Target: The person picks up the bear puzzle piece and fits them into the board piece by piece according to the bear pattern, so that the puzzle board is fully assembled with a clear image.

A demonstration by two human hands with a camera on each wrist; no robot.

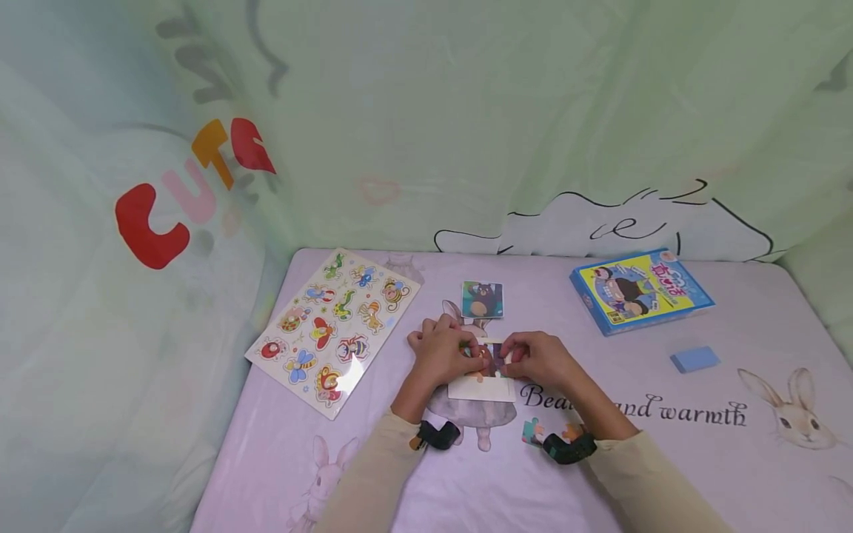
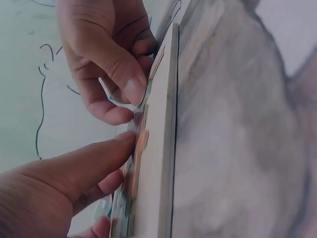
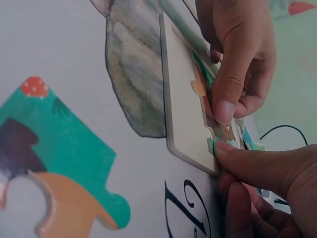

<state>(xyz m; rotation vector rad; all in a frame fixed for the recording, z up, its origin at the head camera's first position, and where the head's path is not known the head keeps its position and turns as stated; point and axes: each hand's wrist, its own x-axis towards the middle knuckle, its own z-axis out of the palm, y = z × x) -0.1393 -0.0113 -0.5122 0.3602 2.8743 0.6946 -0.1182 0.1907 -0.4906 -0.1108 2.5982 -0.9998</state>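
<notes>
A small wooden puzzle board (image 1: 481,391) with a pale rim lies flat on the table, several colourful pieces set in its upper part. My left hand (image 1: 443,355) is over its left side, the thumb pressing on an orange-brown piece (image 3: 199,88). On the right, my right hand (image 1: 543,359) pinches a jigsaw piece between thumb and index finger at the inset's edge; the fingers mostly hide it. Below the right wrist lie loose pieces, one of them a green and orange jigsaw piece (image 3: 74,144).
Just beyond the board is a bear picture card (image 1: 483,300). An insect peg puzzle (image 1: 333,333) lies to the left. At the right are a blue and yellow box (image 1: 643,291) and a blue block (image 1: 695,360). Curtains (image 1: 426,133) hang behind the table.
</notes>
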